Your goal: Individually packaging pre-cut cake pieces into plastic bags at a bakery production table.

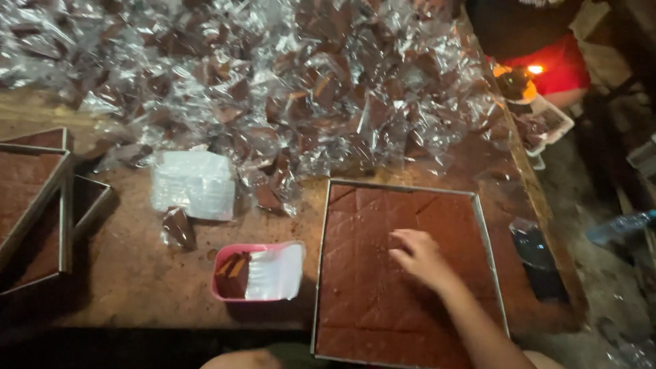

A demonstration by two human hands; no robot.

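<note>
My right hand (pixel 418 256) rests palm down on a brown slab of sweet, scored into diamond pieces, inside a square metal tray (pixel 321 225). Its fingers are spread on the surface and hold nothing. My left hand is out of view. Left of the tray stands a small pink plastic box (pixel 222 290) with brown pieces and a clear sheet (pixel 277 272) in it. A stack of clear wrappers (pixel 193 183) lies further back, with one wrapped piece (pixel 179 229) beside it.
A large heap of wrapped brown pieces (pixel 287 82) covers the back of the wooden table (pixel 137 273). Stacked metal trays (pixel 41 198) of the same slab stand at the left. A person in red (pixel 553 65) sits at the far right beside a small flame (pixel 534 69).
</note>
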